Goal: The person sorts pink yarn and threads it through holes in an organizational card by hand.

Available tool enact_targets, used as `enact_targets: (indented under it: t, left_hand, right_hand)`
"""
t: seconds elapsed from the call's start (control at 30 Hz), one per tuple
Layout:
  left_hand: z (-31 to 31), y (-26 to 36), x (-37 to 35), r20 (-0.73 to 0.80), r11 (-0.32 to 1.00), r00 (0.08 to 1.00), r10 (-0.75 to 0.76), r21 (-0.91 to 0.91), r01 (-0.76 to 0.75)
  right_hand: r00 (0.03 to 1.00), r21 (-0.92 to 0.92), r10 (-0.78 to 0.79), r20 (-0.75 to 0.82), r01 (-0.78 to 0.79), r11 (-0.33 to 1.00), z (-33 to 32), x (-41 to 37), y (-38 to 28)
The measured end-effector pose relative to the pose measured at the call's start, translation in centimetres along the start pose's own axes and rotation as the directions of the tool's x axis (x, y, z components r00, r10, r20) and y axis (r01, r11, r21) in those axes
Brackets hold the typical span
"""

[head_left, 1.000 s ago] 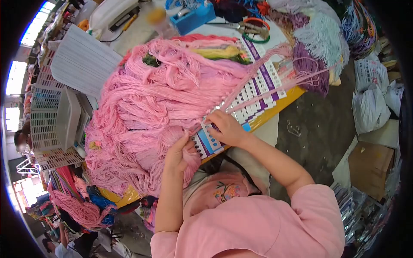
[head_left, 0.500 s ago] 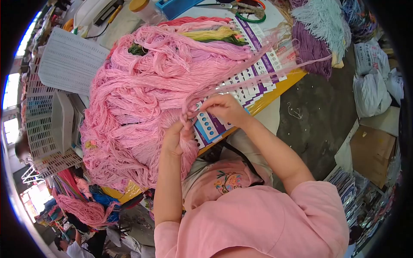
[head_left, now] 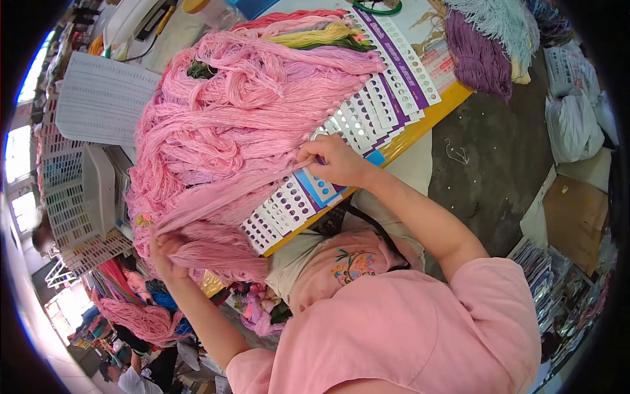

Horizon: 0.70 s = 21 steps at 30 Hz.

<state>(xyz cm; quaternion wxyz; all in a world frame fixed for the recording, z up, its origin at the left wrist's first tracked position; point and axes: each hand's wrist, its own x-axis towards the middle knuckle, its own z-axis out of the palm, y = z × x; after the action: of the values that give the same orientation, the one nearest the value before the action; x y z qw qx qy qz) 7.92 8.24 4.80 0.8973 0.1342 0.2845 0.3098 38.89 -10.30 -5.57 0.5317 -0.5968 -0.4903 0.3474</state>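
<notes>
A strand bundle of pink thread (head_left: 230,187) stretches taut across the table between my two hands. My right hand (head_left: 338,161) pinches its upper end beside the punched thread cards (head_left: 289,205). At the lower left, my left hand (head_left: 169,255) is closed around the other end, its fingertips partly covered by loose thread. Beneath and above the stretched strands lies a big heap of pink thread (head_left: 216,125). The cards are white, purple and blue with rows of round holes, and several skeins are looped along their edge.
Yellow and green skeins (head_left: 315,36) lie at the back, with purple thread (head_left: 482,62) at the table's far right. A printed sheet (head_left: 102,98) leans by a plastic basket (head_left: 69,190) on the left. The yellow table edge (head_left: 446,102) runs diagonally near my body.
My left hand has swung out to the lower left, drawing the pink strands straight. My right hand stays near the cards, and more of the cards now shows.
</notes>
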Motion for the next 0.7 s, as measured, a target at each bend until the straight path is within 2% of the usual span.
enact_targets:
  t: [0.03, 0.07, 0.1, 0.17, 0.2, 0.23, 0.27, 0.3, 0.33, 0.37, 0.4, 0.43, 0.5, 0.53, 0.57, 0.6, 0.63, 0.67, 0.7]
  left_hand:
    - [0.3, 0.2, -0.3, -0.298, 0.957, 0.918, 0.264, 0.202, -0.209]
    - [0.7, 0.3, -0.8, -0.5, 0.836, 0.684, 0.53, 0.442, -0.324]
    - [3.4, -2.6, 0.0, -0.518, 0.714, 0.528, 0.673, 0.642, -0.281]
    - [4.8, -6.5, 0.1, -0.287, 0.502, 0.711, 0.642, 0.858, -0.107]
    - [4.8, -8.6, 0.4, -0.18, 0.366, 0.828, 0.532, 0.93, -0.033]
    - [7.5, -12.0, 1.3, -0.259, 0.371, 0.852, 0.454, 0.925, 0.083]
    - [7.9, -14.5, 2.4, -0.085, 0.144, 0.903, 0.421, 0.989, 0.026]
    - [6.4, -16.3, 4.0, 0.015, 0.084, 0.945, 0.326, 0.996, -0.044]
    - [4.8, -18.1, 5.6, 0.114, 0.039, 0.968, 0.225, 0.991, -0.126]
    - [4.6, -19.6, 6.6, -0.009, 0.174, 0.987, 0.159, 0.985, -0.019]
    - [4.6, -20.4, 7.3, -0.123, 0.296, 0.989, 0.077, 0.951, 0.095]
    - [4.7, -19.9, 7.5, -0.333, 0.287, 0.94, 0.068, 0.909, 0.301]
    - [4.2, -18.2, 7.6, -0.186, 0.256, 0.979, 0.084, 0.953, 0.159]
    - [3.9, -17.1, 7.5, -0.277, 0.391, 0.958, 0.07, 0.891, 0.229]
    - [3.5, -15.0, 7.0, -0.285, 0.556, 0.956, -0.071, 0.784, 0.275]
    - [3.0, -12.4, 6.0, -0.262, 0.688, 0.942, -0.209, 0.645, 0.333]
    - [2.1, -9.4, 4.4, -0.266, 0.739, 0.949, -0.171, 0.603, 0.302]
    - [1.6, -7.5, 2.8, -0.271, 0.784, 0.953, -0.136, 0.559, 0.271]
    - [4.1, -8.0, 1.2, -0.425, 0.726, 0.813, 0.398, 0.688, 0.004]
  right_hand:
    - [0.997, -0.112, -0.075, -0.032, 0.071, 0.991, 0.2, 0.0, 0.2]
    - [0.997, -0.03, -0.069, -0.029, 0.068, 0.997, 0.3, 0.0, 0.3]
    - [0.997, -0.028, -0.072, -0.027, 0.071, 0.997, 0.2, 0.1, 0.1]
    - [0.993, -0.246, -0.113, 0.02, 0.115, 0.962, 0.1, -0.1, -0.5]
    - [0.993, -0.291, -0.115, 0.041, 0.122, 0.949, 0.1, -0.1, -0.8]
    - [0.992, -0.296, -0.118, 0.048, 0.127, 0.947, 0.2, 0.0, -0.5]
    - [0.985, -0.204, -0.171, 0.026, 0.173, 0.964, 0.3, 0.3, 0.2]
    - [0.976, -0.11, -0.219, -0.002, 0.217, 0.97, 0.3, 0.3, 0.6]
    - [0.976, -0.114, -0.217, 0.001, 0.216, 0.97, 0.2, 0.2, 0.5]
    - [1.0, 0.073, 0.002, -0.004, -0.002, 0.997, 0.0, 0.1, 0.2]
    - [0.976, 0.255, 0.218, 0.029, -0.218, 0.942, -0.1, 0.0, -0.2]
    - [0.99, 0.166, 0.134, -0.051, -0.124, 0.978, -0.1, -0.1, -0.7]
    - [0.981, 0.122, 0.185, -0.059, -0.177, 0.977, -0.1, 0.0, -1.3]
    - [0.971, 0.075, 0.231, -0.057, -0.226, 0.971, 0.1, 0.1, -1.5]
    - [0.993, -0.091, 0.062, -0.098, -0.071, 0.993, 0.5, 0.0, -1.4]
    - [0.993, -0.085, 0.064, -0.101, -0.073, 0.994, 1.0, 0.0, -1.1]
    - [0.989, -0.313, -0.048, -0.137, 0.003, 0.95, 1.5, -0.2, -0.7]
    - [0.976, -0.527, -0.162, -0.148, 0.06, 0.848, 1.8, -0.3, -0.4]
    - [0.988, -0.475, -0.08, -0.131, 0.008, 0.88, 2.0, -0.4, -0.3]
